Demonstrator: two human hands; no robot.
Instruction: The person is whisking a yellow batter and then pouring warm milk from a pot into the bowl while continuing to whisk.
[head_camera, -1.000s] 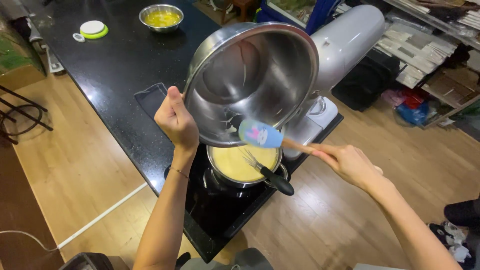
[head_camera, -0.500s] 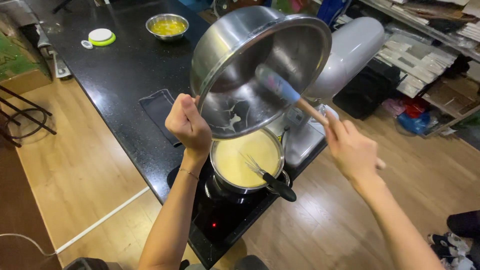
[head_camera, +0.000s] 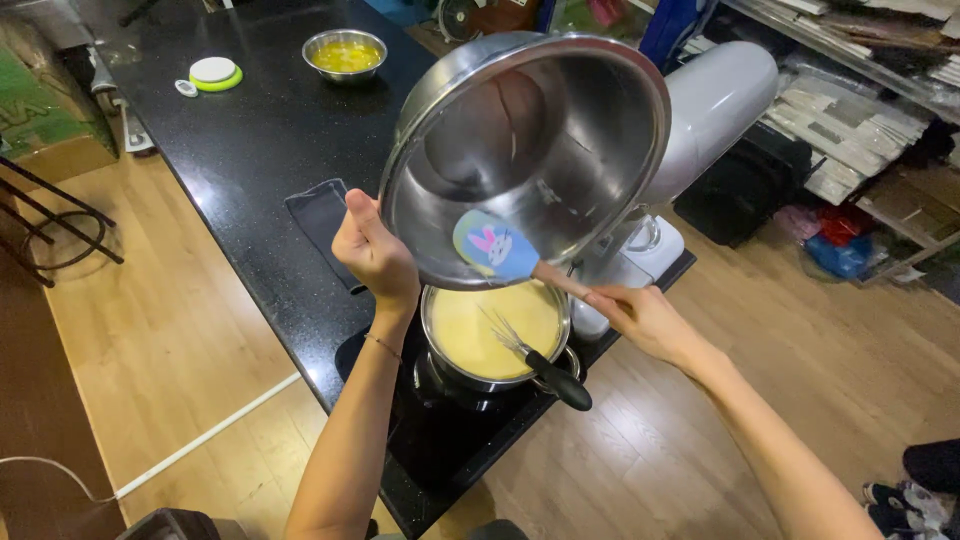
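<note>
We work at a black stone table (head_camera: 230, 130) set on a wooden floor (head_camera: 160, 340), with cluttered shelves (head_camera: 860, 110) along the far side and a white stand mixer (head_camera: 700, 110) behind the cooking area.

Our left hand (head_camera: 372, 250) holds the large steel bowl (head_camera: 530, 150) by its rim, fingers closed on the edge, thumb on the outside. The bowl is tipped steeply, its mouth facing us and its lower lip directly above the pot (head_camera: 492, 335) on the black hob (head_camera: 440, 440).

Our right hand (head_camera: 640, 318) grips the wooden handle of the spatula (head_camera: 495, 245), fingers closed around it. Half a second ago the blue blade lay high on the bowl's inner wall; it now sits at the lower lip, just above the pot. We judge that a scraping stroke has run from the wall down to the edge, pushing the remainder out.

The bowl's interior looks nearly bare, while the pot holds yellow batter with a black-handled whisk (head_camera: 535, 365) resting in it.

Farther along the table stand a small steel bowl (head_camera: 345, 52) with yellow contents and a round green-and-white dish (head_camera: 215, 73). A dark cloth (head_camera: 320, 215) lies near the left hand.
</note>
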